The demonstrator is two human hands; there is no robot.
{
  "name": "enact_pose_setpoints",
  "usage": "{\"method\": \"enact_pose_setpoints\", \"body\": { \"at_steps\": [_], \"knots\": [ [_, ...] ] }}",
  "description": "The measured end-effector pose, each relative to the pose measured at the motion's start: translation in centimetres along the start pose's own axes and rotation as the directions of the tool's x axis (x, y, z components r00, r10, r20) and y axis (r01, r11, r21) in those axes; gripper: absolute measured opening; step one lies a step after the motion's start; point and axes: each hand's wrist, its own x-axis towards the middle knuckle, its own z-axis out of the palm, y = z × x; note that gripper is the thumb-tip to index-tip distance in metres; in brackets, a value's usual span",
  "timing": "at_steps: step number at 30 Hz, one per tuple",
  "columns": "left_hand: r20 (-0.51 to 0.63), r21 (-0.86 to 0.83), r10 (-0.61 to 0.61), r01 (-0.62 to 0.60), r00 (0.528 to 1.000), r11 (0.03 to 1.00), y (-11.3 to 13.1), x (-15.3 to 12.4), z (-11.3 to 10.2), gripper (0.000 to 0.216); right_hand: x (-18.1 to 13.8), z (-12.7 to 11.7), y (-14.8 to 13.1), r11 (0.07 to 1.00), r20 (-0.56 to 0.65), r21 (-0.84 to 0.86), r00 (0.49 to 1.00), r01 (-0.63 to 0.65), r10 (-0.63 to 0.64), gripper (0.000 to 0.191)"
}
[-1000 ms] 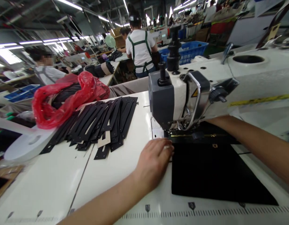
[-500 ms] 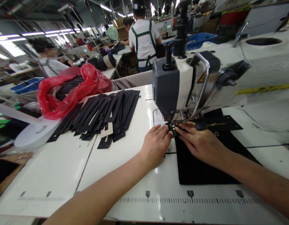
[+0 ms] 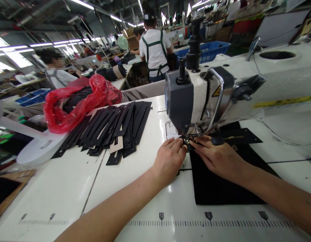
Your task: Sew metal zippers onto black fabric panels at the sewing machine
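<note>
A black fabric panel with a gold zipper lies on the white table under the sewing machine head. My left hand rests flat on the table at the panel's left edge, fingertips at the presser foot. My right hand lies on the panel, its fingers extended and pressed on the fabric just below the foot. Both hands' fingertips nearly meet at the needle area.
A fanned pile of black slotted strips lies to the left, beside a red plastic bag of dark pieces. A printed ruler runs along the table's front. Other workers sit and stand behind; a blue basket is at the back.
One second ago my right hand was behind the machine head; it has come forward onto the panel at the presser foot. The panel has shifted slightly; my left hand stays at its edge.
</note>
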Motion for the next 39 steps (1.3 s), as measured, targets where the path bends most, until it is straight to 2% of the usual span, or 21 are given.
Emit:
{"method": "enact_pose_setpoints", "body": {
  "at_steps": [7,14,21,24,27,30,33,39],
  "knots": [
    [0.015,-0.015,0.009,-0.009,1.000,1.000,-0.6,0.2,0.6,0.019,0.3,0.2,0.3,1.000,0.001,-0.009,1.000,-0.014,0.014,0.028],
    [-0.038,-0.022,0.014,-0.015,0.999,1.000,-1.0,0.4,0.9,0.017,0.5,0.3,0.7,1.000,0.005,-0.008,1.000,0.001,-0.001,0.027],
    [-0.008,-0.021,-0.009,0.009,1.000,1.000,-1.0,0.6,0.9,0.016,0.6,0.7,1.1,0.999,-0.013,-0.033,1.000,0.014,-0.014,0.026],
    [-0.026,0.008,-0.002,0.002,1.000,1.000,-0.9,0.8,0.9,0.015,0.5,0.2,0.8,0.998,-0.029,-0.061,0.999,0.024,-0.025,0.028],
    [-0.043,0.023,-0.006,0.007,0.999,1.000,-0.8,0.9,1.0,0.014,-0.2,-0.9,-0.4,0.987,-0.077,-0.162,0.997,0.019,-0.031,0.025],
    [-0.047,0.026,-0.027,0.028,0.999,0.999,-0.8,0.9,1.1,0.011,-1.0,-1.6,-1.4,0.970,-0.092,-0.239,0.995,-0.052,0.031,0.019],
    [-0.059,0.017,-0.087,0.088,0.994,0.996,-0.7,1.0,1.2,0.009,-1.0,-1.2,-1.6,0.960,-0.025,-0.234,0.987,-0.157,0.156,0.018],
    [-0.044,-0.015,-0.175,0.175,0.984,0.985,-0.6,1.1,1.3,0.010,0.4,0.1,-0.9,0.962,0.088,-0.199,0.974,-0.188,0.208,0.021]
  ]
}}
